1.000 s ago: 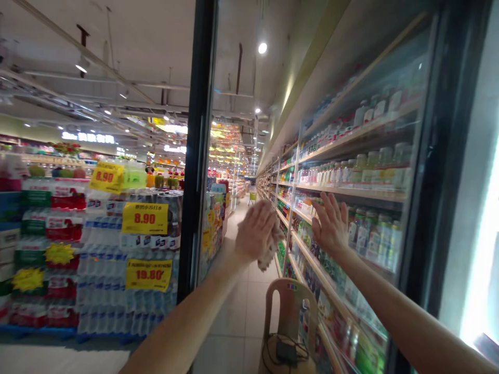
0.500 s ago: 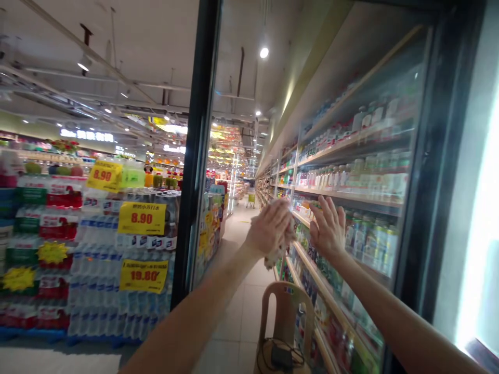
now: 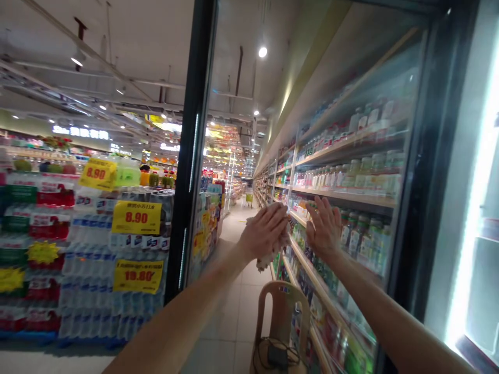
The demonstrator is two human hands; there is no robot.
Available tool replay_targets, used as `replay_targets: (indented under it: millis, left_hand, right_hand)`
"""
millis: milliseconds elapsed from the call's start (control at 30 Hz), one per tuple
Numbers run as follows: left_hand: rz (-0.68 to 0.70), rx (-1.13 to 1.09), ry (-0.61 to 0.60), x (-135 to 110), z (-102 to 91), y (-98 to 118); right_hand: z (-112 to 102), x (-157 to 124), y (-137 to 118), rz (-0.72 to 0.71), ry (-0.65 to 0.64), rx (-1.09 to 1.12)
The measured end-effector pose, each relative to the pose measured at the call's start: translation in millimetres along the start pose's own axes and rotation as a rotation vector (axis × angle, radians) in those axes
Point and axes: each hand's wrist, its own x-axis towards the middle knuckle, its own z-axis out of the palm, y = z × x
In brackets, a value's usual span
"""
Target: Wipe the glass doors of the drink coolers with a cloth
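Observation:
My left hand (image 3: pixel 265 228) lies flat over a pale, crumpled cloth (image 3: pixel 268 258), pressing it to the glass door (image 3: pixel 241 67). Part of the cloth hangs below the palm; the rest is hidden under the hand. To its right, my right hand (image 3: pixel 324 228) is open, fingers spread and raised, at the same pane and holding nothing. Whether its palm touches the glass I cannot tell. The door's dark frame (image 3: pixel 186 171) runs upright left of both hands.
Through the glass stand a plastic chair (image 3: pixel 283 301) with a black adapter and cable (image 3: pixel 277 355), and shelves of bottles (image 3: pixel 358 174). Left are stacked water packs (image 3: pixel 89 280) with yellow price signs (image 3: pixel 136 217). A bright light strip (image 3: pixel 468 249) is at far right.
My left hand and the cloth have shifted slightly left on the glass. My right hand has moved slightly left too, still open. The whole view has drifted a little.

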Motion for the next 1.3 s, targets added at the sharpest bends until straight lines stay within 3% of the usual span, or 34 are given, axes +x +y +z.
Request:
replay_targets:
  millis: [67,167,233,300,433,500,600,667,733,833,900,967,1067,1133,1200,1300]
  left_hand:
    - [-0.018,0.015,-0.011,-6,-5.5,-8]
    - [-0.349,0.095,0.147,-13,-18.8,-46]
    - [-0.480,0.116,0.230,-17,-23.0,-57]
    - [-0.437,0.098,0.214,-24,-21.7,-45]
    - [-0.054,0.028,-0.008,-43,-17.3,-7]
    - [-0.106,0.060,-0.030,-50,-20.9,-13]
    - [-0.437,0.148,0.101,-54,-29.3,-42]
    - [-0.518,0.157,0.142,-55,-30.5,-47]
    - [-0.445,0.125,0.086,-58,-26.3,-31]
    - [-0.154,0.037,-0.063,-65,-17.8,7]
    - [-0.015,0.002,-0.121,-68,-16.9,13]
    - [-0.091,0.027,-0.093,-65,-21.3,-3]
    - [-0.439,0.100,0.048,-55,-29.8,-43]
    - [-0.553,0.115,0.108,-49,-30.4,-52]
    - [-0.484,0.101,0.086,-47,-25.7,-39]
    - [-0.172,0.028,-0.040,-49,-16.0,-4]
  right_hand:
    - [0,0,0,0.004,-0.003,-0.001]
    - [0,0,-2,0.023,-0.019,-0.004]
    - [-1,0,-3,0.029,-0.023,-0.002]
    - [0,0,-3,0.029,-0.016,0.000]
    - [0,0,-1,0.003,0.021,-0.002]
    - [0,0,-1,0.002,0.024,-0.005]
    - [0,0,-2,0.020,0.004,-0.002]
    - [0,0,-2,0.017,0.008,0.003]
    - [1,-1,-2,0.008,0.016,0.007]
    - [1,-2,0,0.010,0.003,0.011]
    - [1,-2,0,0.019,-0.023,0.016]
    - [1,-2,1,0.024,-0.032,0.016]
    - [0,-2,0,0.023,-0.027,0.007]
    - [0,-2,0,0.024,-0.030,0.001]
    - [0,-2,0,0.029,-0.035,0.000]
    - [0,-3,0,0.025,-0.033,0.005]
